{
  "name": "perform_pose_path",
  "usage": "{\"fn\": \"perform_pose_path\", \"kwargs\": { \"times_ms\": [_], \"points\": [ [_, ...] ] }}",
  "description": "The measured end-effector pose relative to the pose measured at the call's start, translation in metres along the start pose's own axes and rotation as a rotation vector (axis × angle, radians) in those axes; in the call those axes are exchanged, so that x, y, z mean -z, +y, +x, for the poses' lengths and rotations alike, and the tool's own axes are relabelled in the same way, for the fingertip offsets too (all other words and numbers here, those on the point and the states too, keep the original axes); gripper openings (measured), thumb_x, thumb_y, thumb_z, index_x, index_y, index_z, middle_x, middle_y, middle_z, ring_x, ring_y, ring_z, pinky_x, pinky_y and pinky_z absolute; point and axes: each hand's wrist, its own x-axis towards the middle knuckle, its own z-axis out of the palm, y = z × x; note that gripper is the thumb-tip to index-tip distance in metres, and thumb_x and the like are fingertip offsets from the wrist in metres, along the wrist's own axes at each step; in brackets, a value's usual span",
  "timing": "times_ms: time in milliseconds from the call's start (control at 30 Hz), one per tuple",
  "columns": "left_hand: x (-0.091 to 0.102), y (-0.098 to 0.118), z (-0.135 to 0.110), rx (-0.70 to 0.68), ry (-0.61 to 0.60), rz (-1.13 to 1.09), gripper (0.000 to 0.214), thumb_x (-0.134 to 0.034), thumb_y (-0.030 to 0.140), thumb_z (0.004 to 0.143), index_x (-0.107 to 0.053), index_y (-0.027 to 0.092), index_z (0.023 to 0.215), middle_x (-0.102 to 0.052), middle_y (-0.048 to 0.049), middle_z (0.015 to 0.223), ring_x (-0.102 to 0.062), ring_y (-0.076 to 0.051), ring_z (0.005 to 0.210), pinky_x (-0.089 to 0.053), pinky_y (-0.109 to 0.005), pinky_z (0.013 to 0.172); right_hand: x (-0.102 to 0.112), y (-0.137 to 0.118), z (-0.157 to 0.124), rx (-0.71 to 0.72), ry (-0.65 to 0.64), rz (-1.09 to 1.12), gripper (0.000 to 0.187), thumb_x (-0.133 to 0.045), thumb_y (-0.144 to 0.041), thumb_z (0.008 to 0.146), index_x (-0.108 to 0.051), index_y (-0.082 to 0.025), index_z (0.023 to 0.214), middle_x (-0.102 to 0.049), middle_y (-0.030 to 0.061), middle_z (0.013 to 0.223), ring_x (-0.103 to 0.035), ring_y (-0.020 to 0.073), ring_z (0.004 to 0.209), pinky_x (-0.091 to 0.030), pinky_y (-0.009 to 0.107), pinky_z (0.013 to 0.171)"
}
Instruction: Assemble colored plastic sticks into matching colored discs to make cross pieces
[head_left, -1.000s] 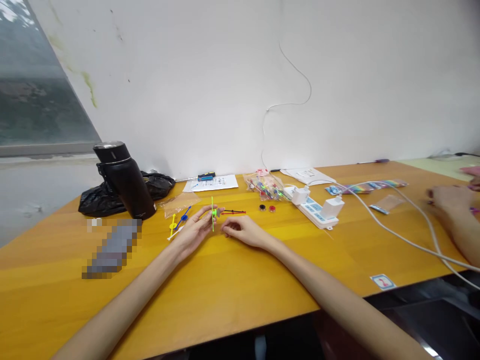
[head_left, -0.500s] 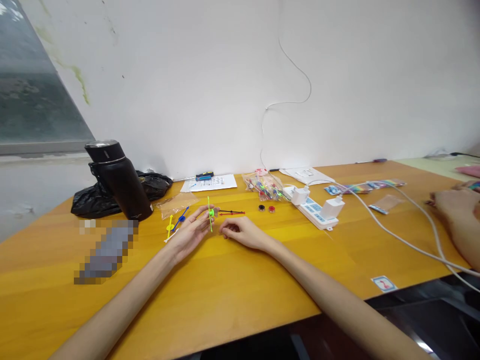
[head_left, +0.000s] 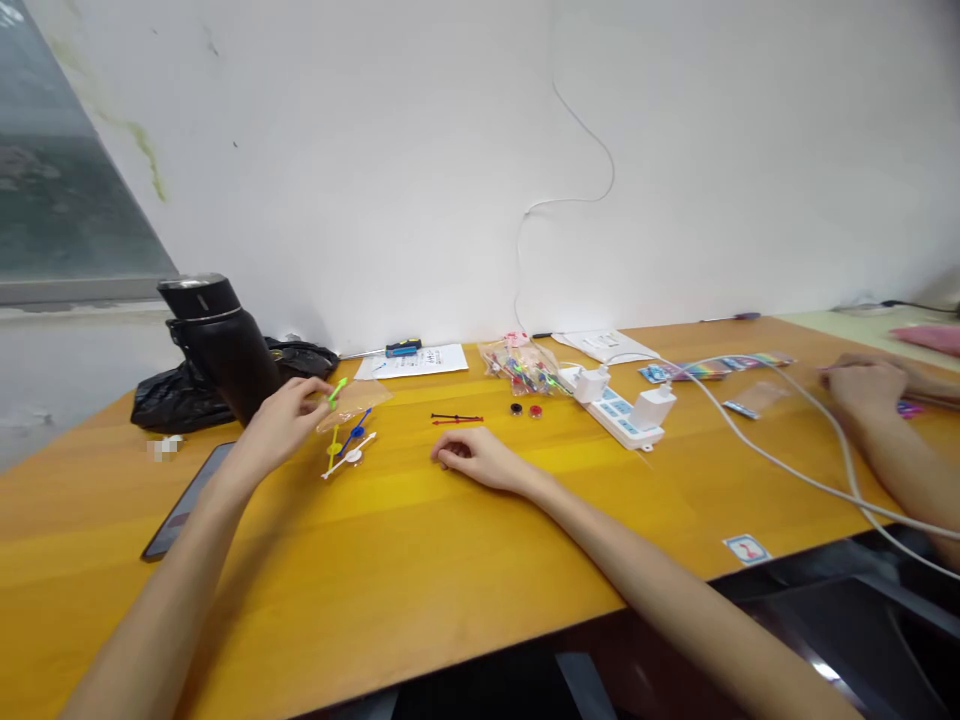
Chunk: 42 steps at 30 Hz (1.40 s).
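Note:
My left hand (head_left: 289,415) pinches a bright green arrow-shaped spinner (head_left: 338,392) above the table, left of centre. Just right of and below it lie a yellow arrow spinner (head_left: 333,454), a blue one (head_left: 357,432) and a white one (head_left: 353,456), close together with parts overlapping. Resting on the wood, my right hand (head_left: 480,457) has its fingers curled in, and nothing shows in them. Beyond it are a black arrow (head_left: 444,416) and a red arrow (head_left: 456,421) side by side. A black round piece (head_left: 516,409) and a red round piece (head_left: 535,412) sit farther right.
A black bottle (head_left: 221,345) and a phone (head_left: 180,510) are at left. A bag of colourful parts (head_left: 521,365) lies near the wall. A power strip (head_left: 619,415) with white chargers and cables stands right of it. Another person's hand (head_left: 866,385) is at far right.
My left hand has carried the green spinner left, from near my right hand to above the yellow, blue and white spinners. My right hand stays nearly in place.

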Motion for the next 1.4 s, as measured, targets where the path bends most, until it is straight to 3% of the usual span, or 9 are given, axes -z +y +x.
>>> {"fn": "perform_pose_path", "kwargs": {
  "times_ms": [100,267,400,533,700,900,1000,1200,1400],
  "points": [
    [0.004,-0.023,0.002,0.053,-0.092,0.239,0.035,-0.053,0.048,0.079,-0.07,0.021,0.094,-0.071,-0.0117,0.109,-0.068,-0.031,0.092,-0.05,-0.038,0.081,-0.001,0.003,0.0,0.01,0.002,-0.002,0.015,-0.058,-0.019,0.094,-0.072,-0.016,0.098,-0.074,0.0038,0.087,-0.066,0.0145,0.079,-0.049,0.024,0.073],
    [0.0,-0.034,0.001,0.197,-0.259,0.293,0.027,-0.058,0.043,0.073,-0.065,0.022,0.088,-0.076,-0.0117,0.096,-0.07,-0.034,0.092,-0.048,-0.036,0.077,-0.001,0.006,0.001,0.029,0.003,-0.016,0.015,-0.058,-0.017,0.094,-0.072,-0.016,0.099,-0.074,0.0034,0.087,-0.066,0.0139,0.078,-0.049,0.023,0.073],
    [-0.005,-0.039,-0.003,0.288,-0.301,0.357,0.017,-0.056,0.038,0.076,-0.059,0.022,0.081,-0.073,-0.0089,0.077,-0.07,-0.031,0.08,-0.047,-0.034,0.071,-0.002,0.007,0.001,0.04,0.008,-0.036,0.015,-0.058,-0.017,0.093,-0.073,-0.017,0.098,-0.073,0.0025,0.086,-0.065,0.0134,0.077,-0.048,0.023,0.072],
    [-0.003,-0.039,-0.01,0.27,-0.255,0.399,0.017,-0.052,0.037,0.081,-0.059,0.021,0.085,-0.073,-0.0123,0.088,-0.068,-0.031,0.085,-0.044,-0.035,0.071,-0.003,0.008,0.0,0.073,0.015,-0.061,0.015,-0.059,-0.018,0.093,-0.073,-0.017,0.098,-0.073,0.0022,0.086,-0.065,0.0135,0.077,-0.047,0.023,0.072],
    [-0.004,0.001,-0.029,0.119,-0.002,0.352,0.022,-0.049,0.042,0.087,-0.055,0.022,0.082,-0.066,-0.0082,0.089,-0.062,-0.027,0.081,-0.04,-0.032,0.068,0.0,0.009,0.001,0.071,0.053,-0.088,0.018,-0.056,-0.017,0.093,-0.072,-0.018,0.101,-0.074,0.0023,0.09,-0.066,0.0141,0.078,-0.048,0.024,0.074],
    [-0.057,0.079,-0.058,-0.034,-0.203,-0.269,0.03,-0.048,0.048,0.094,-0.051,0.021,0.082,-0.053,0.0019,0.075,-0.049,-0.016,0.071,-0.035,-0.026,0.066,0.036,0.02,0.0,-0.015,0.546,-0.542,0.02,-0.052,-0.013,0.092,-0.071,-0.017,0.095,-0.07,0.0084,0.101,-0.059,0.0244,0.103,-0.045,0.037,0.096],
    [-0.083,0.101,-0.073,-0.036,-0.238,-0.449,0.031,-0.048,0.047,0.097,-0.048,0.021,0.081,-0.045,0.0037,0.071,-0.041,-0.014,0.066,-0.03,-0.026,0.062,0.052,0.032,-0.006,-0.11,0.611,-0.774,0.022,-0.053,-0.013,0.091,-0.071,-0.016,0.104,-0.065,0.0134,0.112,-0.052,0.0301,0.113,-0.041,0.043,0.101],
    [-0.097,0.105,-0.098,-0.038,-0.264,-0.44,0.031,-0.047,0.046,0.099,-0.049,0.021,0.082,-0.043,0.0039,0.072,-0.039,-0.014,0.068,-0.029,-0.027,0.063,0.055,0.048,-0.012,-0.239,0.423,-0.806,0.024,-0.053,-0.008,0.088,-0.072,-0.013,0.103,-0.064,0.0168,0.114,-0.05,0.0299,0.116,-0.044,0.039,0.099],
    [-0.106,0.098,-0.101,-0.003,-0.293,-0.562,0.032,-0.047,0.046,0.1,-0.05,0.02,0.081,-0.048,0.0037,0.072,-0.043,-0.013,0.068,-0.033,-0.026,0.064,0.045,0.034,-0.004,-0.058,0.441,-0.47,0.02,-0.055,-0.007,0.087,-0.069,-0.015,0.098,-0.067,0.0102,0.103,-0.057,0.023,0.105,-0.047,0.036,0.097]
  ]
}}
